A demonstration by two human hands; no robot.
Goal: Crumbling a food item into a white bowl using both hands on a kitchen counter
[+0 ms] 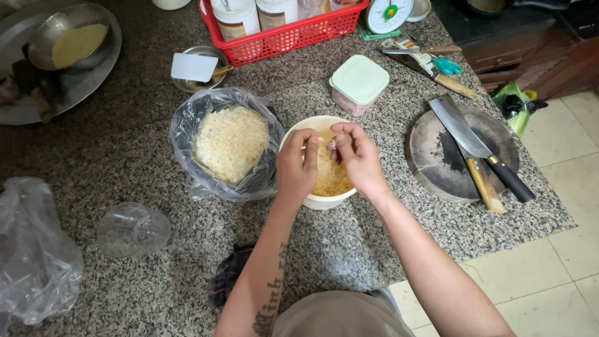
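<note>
Both hands over round cream plastic bowl [321,201] of yellow shredded food, on speckled granite worktop [125,150]. Left hand [296,165] and right hand [357,156]: each grip pinching small pale morsel [332,145] between them. Clear bag of pale grains [229,142] just left of bowl.

1 head camera looks steeply down, close over the countertop [125,143].

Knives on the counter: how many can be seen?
3. A cleaver and a wooden-handled knife lie on the round chopping board; another knife lies beside the scale. More may be hidden among those utensils.
</note>
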